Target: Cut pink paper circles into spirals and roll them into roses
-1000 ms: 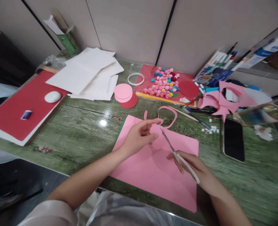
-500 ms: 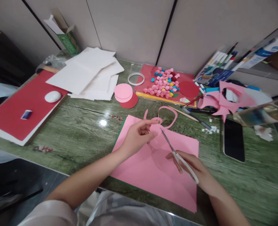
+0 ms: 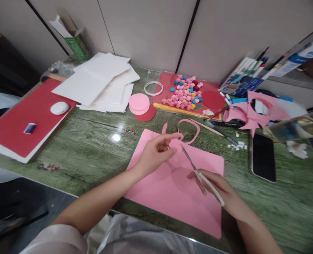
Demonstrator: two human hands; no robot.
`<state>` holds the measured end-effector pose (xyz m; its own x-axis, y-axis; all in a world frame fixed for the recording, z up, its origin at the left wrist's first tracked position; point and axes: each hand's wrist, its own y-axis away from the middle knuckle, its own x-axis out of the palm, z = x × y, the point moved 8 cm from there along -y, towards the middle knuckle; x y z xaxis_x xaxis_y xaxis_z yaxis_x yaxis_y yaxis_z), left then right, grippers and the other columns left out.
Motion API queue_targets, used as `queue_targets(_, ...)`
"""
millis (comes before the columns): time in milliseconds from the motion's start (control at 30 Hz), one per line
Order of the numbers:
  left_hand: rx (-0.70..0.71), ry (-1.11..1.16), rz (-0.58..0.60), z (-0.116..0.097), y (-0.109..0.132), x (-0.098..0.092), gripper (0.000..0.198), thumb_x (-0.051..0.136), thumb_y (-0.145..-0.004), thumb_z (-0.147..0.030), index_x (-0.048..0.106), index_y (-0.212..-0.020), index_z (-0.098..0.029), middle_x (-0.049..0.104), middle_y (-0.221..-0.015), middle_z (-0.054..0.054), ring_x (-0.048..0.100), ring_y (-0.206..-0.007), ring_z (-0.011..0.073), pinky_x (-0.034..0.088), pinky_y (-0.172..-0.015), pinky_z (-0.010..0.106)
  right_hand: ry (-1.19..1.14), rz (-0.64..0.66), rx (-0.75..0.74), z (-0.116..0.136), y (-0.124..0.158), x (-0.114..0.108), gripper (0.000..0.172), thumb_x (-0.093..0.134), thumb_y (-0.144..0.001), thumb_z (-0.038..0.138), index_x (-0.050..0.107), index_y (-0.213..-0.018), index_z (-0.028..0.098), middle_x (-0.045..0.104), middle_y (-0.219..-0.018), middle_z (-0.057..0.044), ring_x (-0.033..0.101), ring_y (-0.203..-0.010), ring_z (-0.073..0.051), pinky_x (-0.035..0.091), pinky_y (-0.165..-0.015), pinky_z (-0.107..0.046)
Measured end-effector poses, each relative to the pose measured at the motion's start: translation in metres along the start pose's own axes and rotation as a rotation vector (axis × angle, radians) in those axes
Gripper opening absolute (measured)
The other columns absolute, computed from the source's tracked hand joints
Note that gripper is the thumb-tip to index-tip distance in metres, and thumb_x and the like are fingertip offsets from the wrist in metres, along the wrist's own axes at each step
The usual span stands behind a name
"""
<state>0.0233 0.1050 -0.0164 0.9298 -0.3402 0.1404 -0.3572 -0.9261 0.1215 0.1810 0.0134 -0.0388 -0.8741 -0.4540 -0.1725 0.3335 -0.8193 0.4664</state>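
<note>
Between the fingers and thumb of my left hand [image 3: 156,151] is a small piece of pink paper [image 3: 176,144]. A thin curling pink strip [image 3: 196,131] loops out beyond it. My right hand [image 3: 217,187] is closed around the handles of white-handled scissors [image 3: 209,187], whose blades point up and left to the paper's right edge. Whether the blades have paper between them I cannot tell. Both hands are above a large sheet of pink paper [image 3: 183,197], with a green edge showing beneath it.
Behind lie pink paper circles [image 3: 139,103], a tape roll [image 3: 153,88] and a bag with many small pink, blue and yellow paper pieces [image 3: 184,93]. To the right are pink offcuts [image 3: 259,109] and a phone [image 3: 263,157]. White sheets [image 3: 98,81] and a red board [image 3: 21,123] are left.
The pink paper piece has turned slightly in my left fingers, and its rounded edge shows more. My right hand and the scissors stay almost in place.
</note>
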Motion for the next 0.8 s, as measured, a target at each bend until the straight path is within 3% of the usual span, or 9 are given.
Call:
queue_targets(167,-0.024,0.023,-0.015,0.0010,0.0000,-0.0009,0.032,0.061,-0.072,-0.019,0.060,-0.104,-0.022,0.043,-0.069,-0.003,0.037,-0.051,0.0029,0.032,-0.042,0.016,-0.024,0.016,0.014,-0.0039,-0.0012,0.0007,0.031,0.041,-0.087,0.039,0.057,-0.104,0.020,0.042,-0.063,0.003,0.041,-0.059,-0.011,0.032,-0.058,-0.026)
queue_targets(800,-0.057,0.048,-0.008,0.0016,-0.0001,0.0000,0.030,0.063,-0.068,-0.019,0.064,-0.098,-0.019,0.046,-0.069,-0.003,0.041,-0.053,0.0032,0.034,-0.045,0.016,-0.042,0.018,0.006,0.0032,-0.0003,0.0020,0.036,0.040,-0.086,0.044,0.058,-0.104,0.019,0.041,-0.062,0.002,0.041,-0.060,-0.012,0.036,-0.058,-0.026)
